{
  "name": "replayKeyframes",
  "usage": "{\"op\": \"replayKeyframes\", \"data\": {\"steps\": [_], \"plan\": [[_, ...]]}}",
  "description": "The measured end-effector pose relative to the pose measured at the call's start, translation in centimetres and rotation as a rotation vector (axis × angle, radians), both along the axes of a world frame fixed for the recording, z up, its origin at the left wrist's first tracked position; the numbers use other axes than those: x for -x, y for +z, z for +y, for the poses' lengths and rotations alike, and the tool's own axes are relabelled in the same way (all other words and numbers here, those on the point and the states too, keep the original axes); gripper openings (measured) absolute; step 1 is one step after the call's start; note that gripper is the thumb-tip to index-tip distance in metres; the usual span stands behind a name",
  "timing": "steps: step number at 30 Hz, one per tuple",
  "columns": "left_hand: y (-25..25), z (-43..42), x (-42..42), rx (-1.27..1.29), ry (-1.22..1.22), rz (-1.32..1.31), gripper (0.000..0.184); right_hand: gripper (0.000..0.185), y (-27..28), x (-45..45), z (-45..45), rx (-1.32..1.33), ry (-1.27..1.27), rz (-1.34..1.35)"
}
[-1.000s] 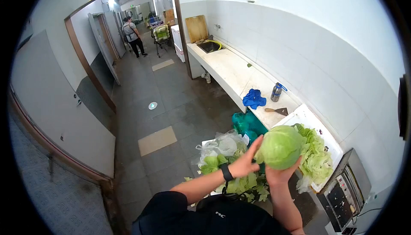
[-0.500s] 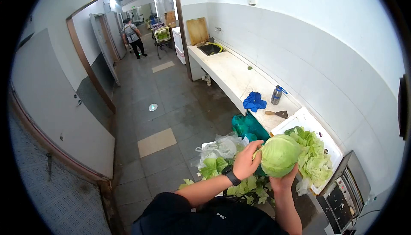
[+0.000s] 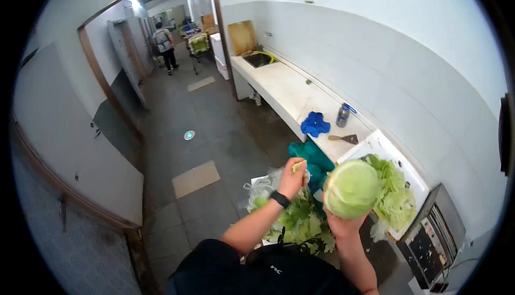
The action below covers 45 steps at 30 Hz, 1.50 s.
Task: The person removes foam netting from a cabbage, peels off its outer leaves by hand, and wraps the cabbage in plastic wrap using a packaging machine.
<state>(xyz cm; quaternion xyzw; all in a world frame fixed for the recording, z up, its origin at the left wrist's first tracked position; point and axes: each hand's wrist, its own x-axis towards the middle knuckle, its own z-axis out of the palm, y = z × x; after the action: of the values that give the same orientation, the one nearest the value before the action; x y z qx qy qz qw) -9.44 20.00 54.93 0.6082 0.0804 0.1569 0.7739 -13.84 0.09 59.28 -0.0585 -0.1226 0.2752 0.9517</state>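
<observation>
My right hand [image 3: 346, 225] holds a round green cabbage [image 3: 351, 188] from below, its fingers mostly hidden under the head. Apart from it, to the left, my left hand [image 3: 294, 179] is closed on a small pale piece of leaf [image 3: 299, 166]. Below my left hand lie loose green leaves [image 3: 303, 222] beside clear plastic and white netting. Right of the cabbage, more leaves [image 3: 396, 193] are heaped in a white tray [image 3: 375, 143].
A counter [image 3: 289, 88] along the wall bears a blue cloth [image 3: 315, 124], a bottle [image 3: 343, 115], a scraper [image 3: 344, 139] and a sink [image 3: 258, 60]. A machine [image 3: 429, 241] stands at right. A person [image 3: 163, 47] and a cart [image 3: 198, 45] are down the corridor.
My left hand has come away from the cabbage to the left with a small leaf piece. The cabbage stays in my right hand, turned somewhat. The far person has turned away.
</observation>
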Motion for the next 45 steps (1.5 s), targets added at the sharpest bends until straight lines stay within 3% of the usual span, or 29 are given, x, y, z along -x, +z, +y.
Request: {"op": "replayKeyframes", "data": {"steps": [1, 3, 5, 7, 8, 9, 11, 12, 13, 15, 17, 19, 21, 22, 23, 25, 26, 27, 30, 33, 35, 39, 41, 43, 45], "plan": [[-4.6, 2.6, -1.1, -0.521, -0.003, 0.066, 0.060, 0.080, -0.1, 0.0, -0.4, 0.111, -0.134, -0.014], [-4.8, 4.8, 1.2, -1.049, -0.130, 0.236, 0.097, 0.079, -0.3, -0.7, -1.0, 0.319, -0.269, -0.038], [-6.1, 4.3, 0.8, -0.599, -0.209, 0.088, 0.098, 0.080, -1.7, -0.6, -0.9, 0.435, -0.339, -0.064], [-0.6, 0.1, 4.0, 0.184, -0.500, -0.196, 0.095, 0.082, 0.5, 0.5, 0.2, 0.334, -0.318, -0.094], [0.7, -2.3, 5.0, 0.272, -0.556, -0.391, 0.093, 0.072, 1.0, 1.2, 0.5, 0.353, -0.354, -0.074], [1.6, -4.1, 5.9, 0.155, -0.405, -0.320, 0.094, 0.072, 0.8, 1.1, 0.2, 0.355, -0.351, -0.068], [1.9, -3.6, 6.3, 0.296, -0.342, -0.177, 0.097, 0.068, 0.1, 0.1, -1.3, 0.860, -0.413, -0.373], [1.6, -2.9, 6.1, 0.295, -0.336, -0.179, 0.097, 0.058, -0.5, -0.9, -3.0, 1.017, -0.407, -0.455], [1.0, -1.8, 5.7, 0.383, -0.421, -0.142, 0.092, 0.059, -1.9, -2.4, -4.6, 1.107, -0.432, -0.610], [0.9, -0.6, 5.9, 0.475, -0.525, -0.075, 0.087, 0.064, 2.1, -2.3, -3.6, 1.026, -0.455, -0.260], [1.8, -0.3, 5.3, 0.482, -0.675, -0.030, 0.090, 0.066, 2.9, -2.3, -2.9, 0.987, -0.363, -0.217], [2.8, -0.3, 4.0, 0.379, -0.716, -0.036, 0.088, 0.069, 1.9, -2.2, -3.3, 0.936, -0.275, -0.179], [2.6, 0.3, 2.0, -0.764, -0.376, -0.226, 0.083, 0.068, -2.5, -2.2, -4.0, 0.561, -0.123, -0.233], [5.9, -0.6, 2.8, -0.993, -0.177, -0.326, 0.074, 0.066, -3.8, -2.1, -3.9, 0.529, -0.081, -0.100], [8.3, -0.9, 3.1, -0.992, -0.177, -0.324, 0.074, 0.066, -4.1, -1.7, -3.8, 0.530, -0.080, -0.099], [11.4, -0.9, 3.0, -1.257, -0.472, -0.676, 0.066, 0.062, -4.6, -0.9, -3.2, 0.483, -0.051, 0.106], [11.6, -1.4, 2.5, -1.217, -0.622, -0.735, 0.052, 0.059, -5.1, -0.7, -3.1, 0.497, -0.070, 0.077], [11.6, -1.5, 2.5, -1.214, -0.635, -0.731, 0.052, 0.059, -5.5, -0.5, -2.9, 0.494, -0.075, 0.089], [12.5, -1.6, 2.4, -1.242, -0.716, -0.751, 0.028, 0.059, -5.7, -0.5, -2.6, 0.547, -0.141, 0.136], [11.9, -0.6, 1.4, -1.273, -0.800, -0.804, 0.028, 0.056, -4.4, 0.0, -2.7, 0.573, -0.165, 0.076], [11.7, -0.5, 1.6, -1.295, -0.769, -0.861, 0.028, 0.058, -3.1, 0.1, -2.9, 0.554, -0.126, 0.204], [13.4, -1.7, 2.9, -1.361, -0.616, -0.840, 0.036, 0.058, -2.8, 0.2, -3.5, 0.487, -0.094, 0.202], [13.9, -2.9, 2.5, -1.413, -0.529, -0.884, 0.039, 0.056, -3.5, -0.3, -3.4, 0.566, -0.220, 0.145], [13.3, -3.6, 1.6, -1.385, -0.620, -0.904, 0.045, 0.056, -3.5, -0.1, -3.2, 0.649, -0.291, 0.124], [11.9, -3.6, 1.4, -1.274, -0.677, -0.823, 0.031, 0.055, -3.2, -0.3, -2.6, 0.718, -0.327, 0.061]]}}
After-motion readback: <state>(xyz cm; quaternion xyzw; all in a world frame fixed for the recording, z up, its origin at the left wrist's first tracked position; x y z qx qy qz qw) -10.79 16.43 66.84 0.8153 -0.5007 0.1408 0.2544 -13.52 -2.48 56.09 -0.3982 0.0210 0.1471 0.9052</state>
